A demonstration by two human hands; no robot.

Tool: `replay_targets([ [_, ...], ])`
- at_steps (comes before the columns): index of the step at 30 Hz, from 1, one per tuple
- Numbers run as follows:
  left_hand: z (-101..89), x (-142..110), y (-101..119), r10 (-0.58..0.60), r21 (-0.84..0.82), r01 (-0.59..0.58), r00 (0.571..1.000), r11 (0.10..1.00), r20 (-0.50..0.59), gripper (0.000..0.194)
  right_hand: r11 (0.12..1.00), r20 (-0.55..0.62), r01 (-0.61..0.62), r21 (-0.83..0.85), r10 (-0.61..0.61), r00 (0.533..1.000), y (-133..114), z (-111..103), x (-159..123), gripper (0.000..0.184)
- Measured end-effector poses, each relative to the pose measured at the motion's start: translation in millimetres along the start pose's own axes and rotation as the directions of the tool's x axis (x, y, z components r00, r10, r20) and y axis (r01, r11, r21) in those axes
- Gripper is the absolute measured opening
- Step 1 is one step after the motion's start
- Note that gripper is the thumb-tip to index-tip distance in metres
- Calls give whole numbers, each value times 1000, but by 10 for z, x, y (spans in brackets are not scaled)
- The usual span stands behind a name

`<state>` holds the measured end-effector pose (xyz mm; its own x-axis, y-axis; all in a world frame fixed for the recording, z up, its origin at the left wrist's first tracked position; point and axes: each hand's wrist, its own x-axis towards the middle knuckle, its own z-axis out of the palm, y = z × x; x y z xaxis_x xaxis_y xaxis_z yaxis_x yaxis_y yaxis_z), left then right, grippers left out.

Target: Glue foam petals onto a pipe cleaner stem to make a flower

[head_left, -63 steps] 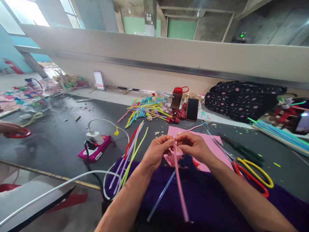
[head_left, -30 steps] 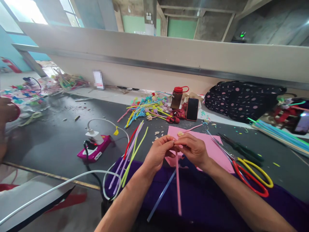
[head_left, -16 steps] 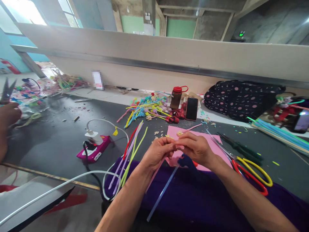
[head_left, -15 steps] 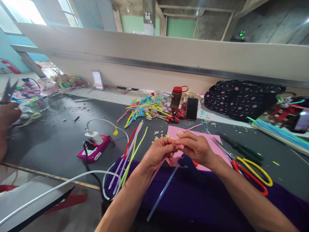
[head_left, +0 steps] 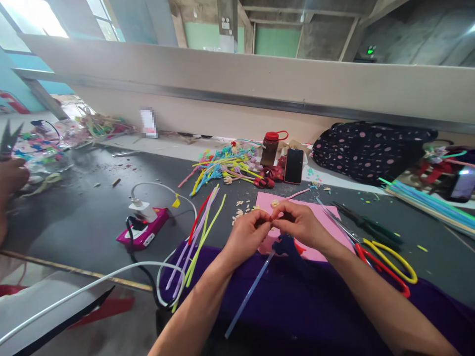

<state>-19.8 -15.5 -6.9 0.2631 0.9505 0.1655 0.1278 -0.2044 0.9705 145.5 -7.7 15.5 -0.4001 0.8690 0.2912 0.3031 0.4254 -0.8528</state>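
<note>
Over a pink foam sheet [head_left: 315, 222], my left hand [head_left: 249, 232] and my right hand [head_left: 299, 222] meet fingertip to fingertip. Both are closed in a pinch; whatever small piece sits between them is hidden by the fingers. Just below lies a dark blue piece [head_left: 284, 244] with a pale blue stick [head_left: 249, 295] running down from it across the purple cloth [head_left: 297, 301]. Small cream bits [head_left: 240, 211] are scattered beside my left hand. A pink stem with a cream flower-like end [head_left: 275, 203] rests at the sheet's far edge.
Scissors with red and yellow handles [head_left: 389, 267] and dark green pliers [head_left: 371, 227] lie at the right. Fuzzy stems [head_left: 202, 237] and a magenta power strip [head_left: 154, 230] are at the left. A bottle [head_left: 269, 152] and phone [head_left: 293, 166] stand behind. Another person's hand [head_left: 13, 175] holds scissors.
My hands have shifted slightly, with the fingertips rearranged and drawn together. The pink strip that hung below my left hand no longer shows. At far left, the other person's scissors have moved a little.
</note>
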Motion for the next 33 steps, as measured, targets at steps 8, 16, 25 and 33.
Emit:
replay_targets([
  [8,17,1,23,-56,-111,52,998,992,-27,13,888,-16,-188,419,215,977,80,74,47,16],
  [16,-32,13,-5,-241,-443,300,953,845,187,28,905,-79,-103,414,148,986,83,80,25,17],
  [25,-45,10,4,-228,-488,286,958,825,176,21,898,69,-130,421,112,991,86,-16,27,16],
  [33,-49,13,25,-262,-434,345,934,832,241,22,952,26,-105,288,102,994,105,-135,48,12],
])
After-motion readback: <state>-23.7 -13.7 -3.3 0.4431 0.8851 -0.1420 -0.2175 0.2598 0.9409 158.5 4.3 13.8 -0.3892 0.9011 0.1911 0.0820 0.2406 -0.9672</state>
